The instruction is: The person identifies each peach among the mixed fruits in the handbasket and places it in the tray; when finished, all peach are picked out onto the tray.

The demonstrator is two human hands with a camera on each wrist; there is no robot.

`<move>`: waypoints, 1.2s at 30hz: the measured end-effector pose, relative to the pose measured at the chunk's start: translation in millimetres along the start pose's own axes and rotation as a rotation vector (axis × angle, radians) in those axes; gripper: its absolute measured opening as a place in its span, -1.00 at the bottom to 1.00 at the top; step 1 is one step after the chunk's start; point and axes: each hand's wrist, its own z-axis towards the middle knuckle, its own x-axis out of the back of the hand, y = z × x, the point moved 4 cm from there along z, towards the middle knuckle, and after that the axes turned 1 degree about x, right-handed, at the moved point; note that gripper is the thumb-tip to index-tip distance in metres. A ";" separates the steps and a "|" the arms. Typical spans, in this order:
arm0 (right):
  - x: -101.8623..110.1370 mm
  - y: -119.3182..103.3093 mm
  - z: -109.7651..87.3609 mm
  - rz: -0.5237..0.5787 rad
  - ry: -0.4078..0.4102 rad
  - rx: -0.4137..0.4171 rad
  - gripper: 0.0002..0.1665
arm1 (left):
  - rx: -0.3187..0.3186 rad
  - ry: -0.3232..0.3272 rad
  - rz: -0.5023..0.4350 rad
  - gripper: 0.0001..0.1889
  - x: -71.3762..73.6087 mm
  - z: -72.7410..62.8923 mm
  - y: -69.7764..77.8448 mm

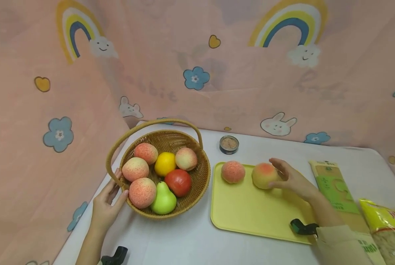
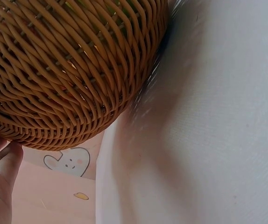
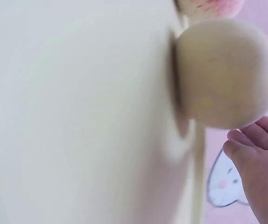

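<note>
**One hand at the fruit basket, one hand at a peach**

The pink cloth wall with rainbows and bunnies [image 1: 237,99] has pale letters ending in "bbit"; the flat green and tan packet [image 1: 337,187] has print too small to read; the shiny yellow and clear plastic bag [image 1: 387,224] has red letters, partly cut off.

The right hand [image 1: 295,182] is bent around the round yellow peach with a pink top [image 1: 263,176]; the peach sits on the flat yellow tray [image 1: 250,209], between thumb and fingers; I cannot tell if the hand grips it; a rough pink peach [image 1: 233,172] sits just to its left.

The left hand [image 1: 107,208] holds the rim of the round brown woven basket [image 1: 202,184], by the foot of its handle; inside are four peaches, a yellow fruit [image 1: 165,164], a red round fruit [image 1: 179,183] and a green pear [image 1: 163,200]; a small round dark-rimmed pot [image 1: 229,144] stands behind the tray.
</note>
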 end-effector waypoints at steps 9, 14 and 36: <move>-4.5 -57.6 -2.9 0.047 0.030 0.202 -0.10 | 0.008 -0.005 0.010 -0.36 -1.2 1.3 -0.9; -17.2 -89.1 -1.4 0.075 0.005 0.301 -0.15 | 0.016 -0.004 0.014 -0.35 -1.6 1.6 0.9; -99.4 -207.4 49.5 0.080 -0.204 0.375 -0.19 | 0.013 0.009 -0.017 -0.35 -1.5 1.2 0.7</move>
